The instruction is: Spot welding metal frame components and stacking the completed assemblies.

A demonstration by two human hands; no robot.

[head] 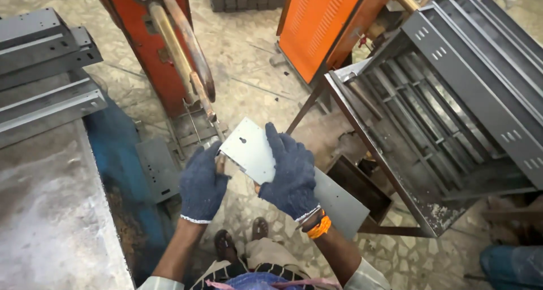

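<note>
Both my hands wear dark blue knit gloves. My right hand (289, 174) grips a long grey sheet-metal panel (251, 151) across its middle; the panel has a keyhole slot near its far end. My left hand (202, 183) holds the panel's left edge, close to the tips of the copper-coloured arms (186, 52) of a red spot-welding machine (153, 46). The panel's far end sits just under those arm tips. An orange band is on my right wrist.
A grey worktable (45, 211) with stacked metal channels (39, 69) lies at left. At right a metal frame rack (390, 171) holds several grey slotted channels (469, 69). An orange machine cabinet (322, 24) stands behind. My sandalled feet rest on the tiled floor.
</note>
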